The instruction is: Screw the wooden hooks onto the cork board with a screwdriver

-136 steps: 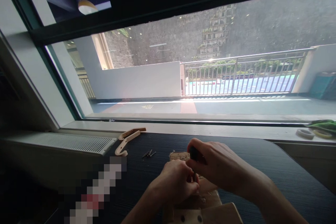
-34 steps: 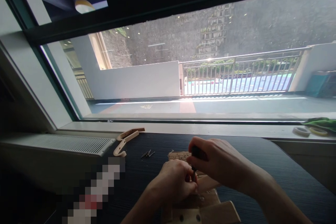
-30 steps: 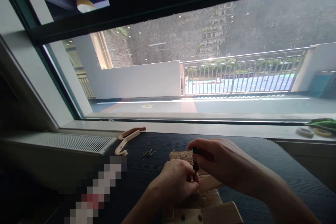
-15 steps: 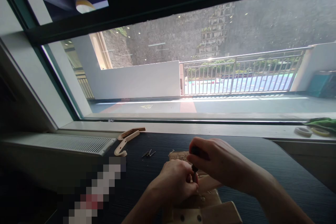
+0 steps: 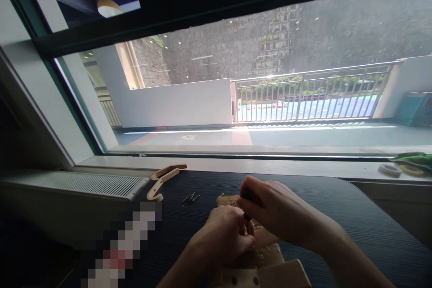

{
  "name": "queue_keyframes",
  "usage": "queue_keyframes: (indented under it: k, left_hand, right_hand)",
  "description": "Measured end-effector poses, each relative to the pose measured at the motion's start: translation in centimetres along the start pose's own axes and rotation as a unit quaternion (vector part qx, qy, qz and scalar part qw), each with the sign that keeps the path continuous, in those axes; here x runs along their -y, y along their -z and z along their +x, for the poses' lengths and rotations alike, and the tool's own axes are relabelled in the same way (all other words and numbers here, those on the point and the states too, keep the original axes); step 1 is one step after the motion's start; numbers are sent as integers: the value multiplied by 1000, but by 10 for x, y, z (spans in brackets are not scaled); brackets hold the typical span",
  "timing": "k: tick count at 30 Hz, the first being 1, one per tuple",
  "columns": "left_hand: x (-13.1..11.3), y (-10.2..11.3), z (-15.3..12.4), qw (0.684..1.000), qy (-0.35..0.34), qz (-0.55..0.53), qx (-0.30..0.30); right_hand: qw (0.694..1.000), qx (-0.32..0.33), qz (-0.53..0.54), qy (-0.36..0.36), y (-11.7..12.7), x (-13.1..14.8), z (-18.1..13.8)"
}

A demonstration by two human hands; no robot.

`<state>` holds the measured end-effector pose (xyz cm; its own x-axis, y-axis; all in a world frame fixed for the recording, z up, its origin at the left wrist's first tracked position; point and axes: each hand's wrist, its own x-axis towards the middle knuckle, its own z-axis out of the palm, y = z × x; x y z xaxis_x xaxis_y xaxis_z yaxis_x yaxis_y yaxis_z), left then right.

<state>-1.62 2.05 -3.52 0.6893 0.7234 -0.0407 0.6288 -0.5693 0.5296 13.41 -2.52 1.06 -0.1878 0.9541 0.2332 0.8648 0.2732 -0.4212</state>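
My right hand (image 5: 273, 204) is closed around the dark handle of a screwdriver (image 5: 247, 195), which points down. Close to its lower end, my left hand (image 5: 224, 229) is closed, thumb and fingers pinched together. Whatever sits between those fingertips is mostly hidden. Under both hands lies a wooden board (image 5: 273, 254) with a rough, chipped surface. A pale wooden strip (image 5: 265, 236) extends from the left fingertips toward the right, partly covered by my right hand. Nearest to me is a smooth wooden piece (image 5: 283, 274) with two dark holes.
Several loose screws (image 5: 191, 197) lie on the dark table (image 5: 324, 216). Two curved wooden pieces (image 5: 164, 182) rest at its far left edge. A radiator (image 5: 101, 184) stands at left. Tape rolls (image 5: 389, 170) and a green item (image 5: 415, 158) sit on the right sill.
My right hand has shifted slightly left and turned a little with the screwdriver, whose handle leans slightly more to the left. My left hand stays in place.
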Motion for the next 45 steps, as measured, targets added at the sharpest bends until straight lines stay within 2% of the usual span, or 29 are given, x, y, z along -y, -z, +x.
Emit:
queue_keyframes:
  k: [11, 21, 29, 39, 45]
  left_hand:
    - [1, 0, -1, 1000, -7, -15, 6]
    - [1, 0, 0, 1000, -12, -16, 14]
    - [1, 2, -1, 1000, -21, 0, 12]
    - [0, 3, -1, 1000, -17, -15, 17]
    - [0, 2, -1, 1000, -14, 10, -3]
  right_hand:
    - [999, 3, 32, 22, 5, -3, -6]
    - [999, -16, -29, 2, 0, -6, -3]
    - [1000, -2, -4, 20, 3, 0, -4]
    - [999, -4, -40, -9, 1, -2, -2]
    - [999, -3, -38, 3, -1, 0, -2]
